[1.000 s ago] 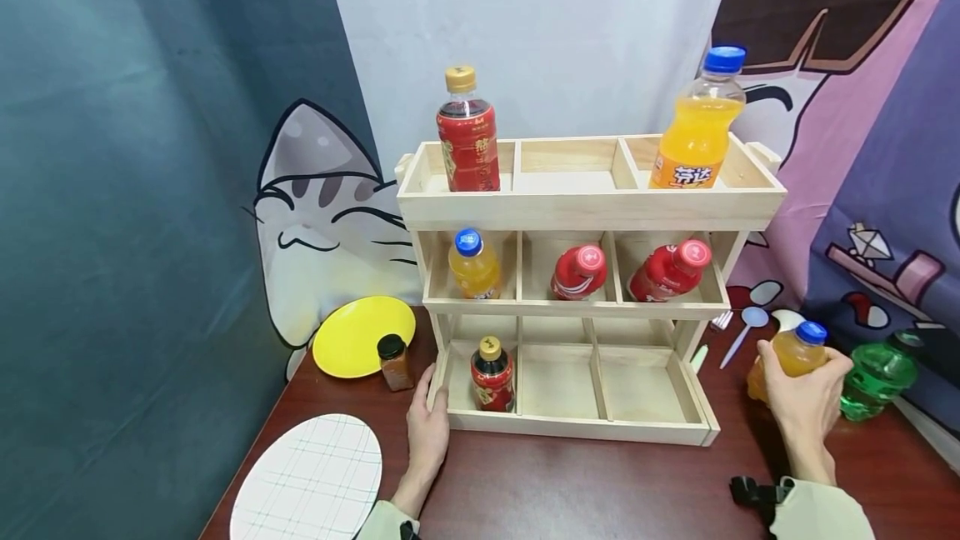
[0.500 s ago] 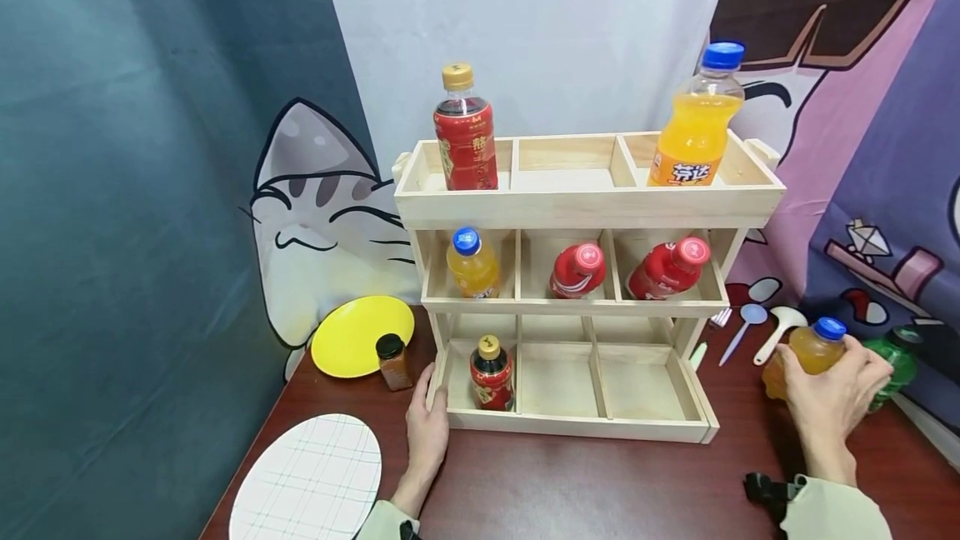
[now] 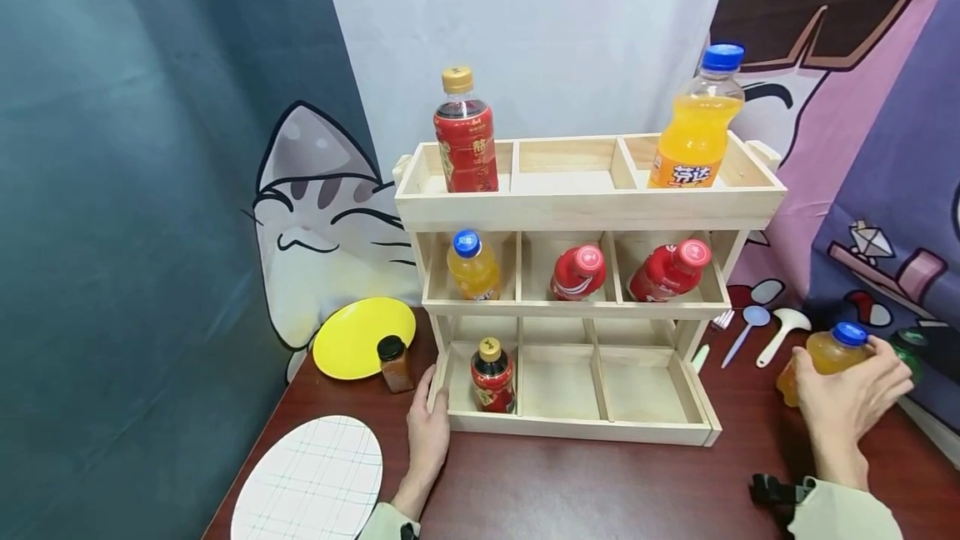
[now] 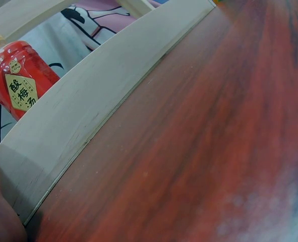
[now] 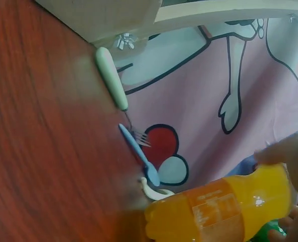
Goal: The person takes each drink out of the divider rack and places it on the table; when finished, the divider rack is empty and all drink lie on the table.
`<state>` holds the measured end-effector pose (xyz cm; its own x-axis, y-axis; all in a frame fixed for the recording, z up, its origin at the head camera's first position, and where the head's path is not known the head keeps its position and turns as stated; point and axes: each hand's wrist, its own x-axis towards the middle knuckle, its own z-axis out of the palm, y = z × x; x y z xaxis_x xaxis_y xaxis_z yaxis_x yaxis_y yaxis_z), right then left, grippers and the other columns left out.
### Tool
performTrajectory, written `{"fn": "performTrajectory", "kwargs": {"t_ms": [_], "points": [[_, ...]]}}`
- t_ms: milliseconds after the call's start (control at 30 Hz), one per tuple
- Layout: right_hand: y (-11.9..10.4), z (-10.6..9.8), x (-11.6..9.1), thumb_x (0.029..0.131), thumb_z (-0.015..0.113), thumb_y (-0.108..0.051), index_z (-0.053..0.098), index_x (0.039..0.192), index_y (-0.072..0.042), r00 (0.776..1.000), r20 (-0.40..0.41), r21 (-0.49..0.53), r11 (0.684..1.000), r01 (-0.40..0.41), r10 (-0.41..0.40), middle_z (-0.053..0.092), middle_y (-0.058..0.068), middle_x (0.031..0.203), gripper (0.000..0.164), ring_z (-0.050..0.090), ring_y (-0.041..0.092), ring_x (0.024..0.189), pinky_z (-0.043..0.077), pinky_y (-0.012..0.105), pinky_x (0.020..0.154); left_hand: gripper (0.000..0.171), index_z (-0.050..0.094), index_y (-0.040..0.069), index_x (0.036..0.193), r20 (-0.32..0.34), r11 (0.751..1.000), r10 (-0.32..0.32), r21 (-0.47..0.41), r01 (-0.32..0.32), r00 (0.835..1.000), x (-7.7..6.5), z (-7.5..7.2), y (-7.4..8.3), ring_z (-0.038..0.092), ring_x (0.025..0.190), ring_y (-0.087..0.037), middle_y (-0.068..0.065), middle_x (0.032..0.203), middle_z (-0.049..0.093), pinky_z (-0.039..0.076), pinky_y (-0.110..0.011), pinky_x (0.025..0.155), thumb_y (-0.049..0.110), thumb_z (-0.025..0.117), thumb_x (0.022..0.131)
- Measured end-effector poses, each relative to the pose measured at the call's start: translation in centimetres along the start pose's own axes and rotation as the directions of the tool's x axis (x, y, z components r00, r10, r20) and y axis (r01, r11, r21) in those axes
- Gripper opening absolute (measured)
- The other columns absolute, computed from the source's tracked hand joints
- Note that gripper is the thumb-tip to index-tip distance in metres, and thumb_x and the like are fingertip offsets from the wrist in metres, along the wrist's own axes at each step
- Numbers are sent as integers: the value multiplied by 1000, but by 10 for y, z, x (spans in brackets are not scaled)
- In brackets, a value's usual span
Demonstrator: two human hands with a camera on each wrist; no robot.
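Observation:
At the right of the table, my right hand [image 3: 851,398] grips an orange soda bottle [image 3: 831,354] with a blue cap. In the right wrist view the fingers hold the orange bottle [image 5: 189,217] near its neck, and it stands on the table. My left hand [image 3: 427,433] holds the lower left corner of a three-tier wooden rack [image 3: 570,427], thumb at the front and fingers along the side. Nearest to it in the bottom tier is a red-labelled plum drink bottle [image 3: 492,382] with a gold cap. Behind my right hand a green bottle [image 3: 910,346] is mostly hidden.
Upper tiers hold a tall red-labelled bottle [image 3: 467,144], a large orange soda [image 3: 693,140], a small orange one [image 3: 474,272] and two red bottles [image 3: 577,277]. Left lie a yellow plate [image 3: 352,340], spice jar [image 3: 395,369] and white plate [image 3: 311,473]; right, a blue spoon [image 3: 742,336] and white ladle [image 3: 776,340].
My right hand has moved right with the orange soda bottle, uncovering the white ladle and covering most of the green bottle. The left hand stays at the rack's corner.

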<state>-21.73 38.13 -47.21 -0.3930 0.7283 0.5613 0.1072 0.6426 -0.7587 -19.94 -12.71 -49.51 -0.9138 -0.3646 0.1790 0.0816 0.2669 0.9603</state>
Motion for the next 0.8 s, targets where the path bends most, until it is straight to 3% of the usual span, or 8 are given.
{"fn": "performTrajectory", "kwargs": {"t_ms": [67,200,300,400,500,600,800], "points": [[-3,0,2,65,72,-39,31,126,-32,999,-34,17,1000,26,-25,34,9,125,74,23,27,119,20,38,100,40,48,18,129,-1,1000,8,2,-8,1000,0,0,0,47,117,-19,-8,129,51,37,-39,95,13,52,89],[-13,-2,4,68,68,-41,33,120,-37,983,-134,75,988,135,-124,30,-18,116,63,26,19,118,18,32,101,40,47,17,129,10,1000,20,-13,-20,1000,1,-1,-1,46,119,-20,-10,130,50,37,-40,96,12,51,89],[-34,-4,-1,70,67,-34,50,108,-21,964,-212,163,967,197,-160,28,-29,107,43,32,7,112,20,26,97,40,47,17,129,13,999,19,-27,-19,1000,1,-1,-1,45,120,-20,-10,131,49,36,-42,97,12,51,89],[-64,-2,-15,74,64,-23,58,95,1,960,-241,305,927,217,-145,40,-26,94,32,39,-4,97,27,19,88,41,47,17,129,2,1000,19,-12,-19,1000,1,-1,-2,45,119,-20,-10,130,50,36,-41,97,12,51,89],[-77,9,-31,76,63,-13,61,83,8,968,-197,411,884,224,-154,48,-25,81,23,44,-8,81,31,11,73,40,48,17,129,-9,1000,16,-7,-17,1000,0,-1,-2,46,119,-20,-9,130,50,35,-41,96,12,52,89],[-72,28,-46,76,64,-7,63,72,8,966,-117,463,848,258,-230,52,-22,72,15,46,-8,69,32,9,65,40,48,16,129,-19,1000,17,-11,-17,1000,-1,0,-2,46,119,-20,-10,130,50,35,-41,97,11,52,89],[-78,47,-76,77,64,-4,63,69,1,926,71,516,808,285,-372,53,-18,67,9,44,-8,60,33,8,54,40,48,15,129,-21,1000,19,-23,-20,1000,6,4,-13,45,120,-22,-10,130,50,34,-42,98,10,52,89]]}}
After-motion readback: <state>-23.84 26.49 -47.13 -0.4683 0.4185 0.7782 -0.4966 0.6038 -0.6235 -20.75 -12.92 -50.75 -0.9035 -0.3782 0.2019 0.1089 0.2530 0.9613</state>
